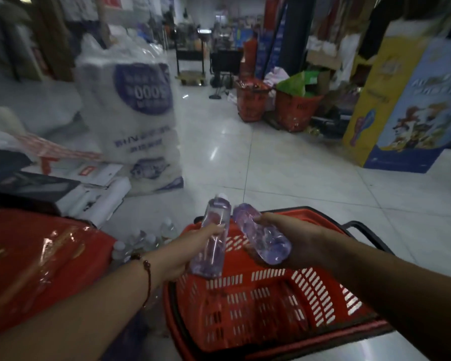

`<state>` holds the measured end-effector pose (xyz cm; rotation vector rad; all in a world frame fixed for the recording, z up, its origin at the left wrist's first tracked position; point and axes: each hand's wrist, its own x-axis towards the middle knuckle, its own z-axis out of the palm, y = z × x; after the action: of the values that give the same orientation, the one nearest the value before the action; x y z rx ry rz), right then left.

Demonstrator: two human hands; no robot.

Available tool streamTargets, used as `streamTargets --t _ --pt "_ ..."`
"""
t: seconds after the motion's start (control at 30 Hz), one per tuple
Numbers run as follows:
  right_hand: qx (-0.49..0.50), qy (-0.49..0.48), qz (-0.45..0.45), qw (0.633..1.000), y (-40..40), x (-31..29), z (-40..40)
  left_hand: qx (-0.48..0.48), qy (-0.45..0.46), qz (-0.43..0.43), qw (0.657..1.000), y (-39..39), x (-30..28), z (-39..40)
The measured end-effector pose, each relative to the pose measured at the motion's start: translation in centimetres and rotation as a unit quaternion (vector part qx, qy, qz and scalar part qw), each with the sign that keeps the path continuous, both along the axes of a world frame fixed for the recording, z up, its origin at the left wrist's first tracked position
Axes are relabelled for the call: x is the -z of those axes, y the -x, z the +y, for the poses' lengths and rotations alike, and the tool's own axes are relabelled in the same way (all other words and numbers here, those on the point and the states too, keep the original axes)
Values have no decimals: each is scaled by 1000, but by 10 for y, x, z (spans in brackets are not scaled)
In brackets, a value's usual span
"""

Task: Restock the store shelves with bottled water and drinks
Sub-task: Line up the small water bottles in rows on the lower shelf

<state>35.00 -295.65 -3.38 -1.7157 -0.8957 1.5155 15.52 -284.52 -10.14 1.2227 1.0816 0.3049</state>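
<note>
Above the red basket, one clear bottle is gripped by the left hand, another bottle by the right hand — each is best lowered flat inside, singly.

A pale tiled floor carries a red basket, loose water bottles and a white wrapped pack.
</note>
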Motion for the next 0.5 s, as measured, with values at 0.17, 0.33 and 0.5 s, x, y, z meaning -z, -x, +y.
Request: streamTargets --t 0.17,0.33,0.5 --pt "85 -4 234 969 57 -43 -5 -30 8 -108 994 58 -59 -11" --pt "65 -11 261 963 120 -75 -10 -55 -23 -163 985 124 -97 -31" --pt "-70 -66 194 976 193 -92 -23 -122 -30 -214 969 181 -117 -51"
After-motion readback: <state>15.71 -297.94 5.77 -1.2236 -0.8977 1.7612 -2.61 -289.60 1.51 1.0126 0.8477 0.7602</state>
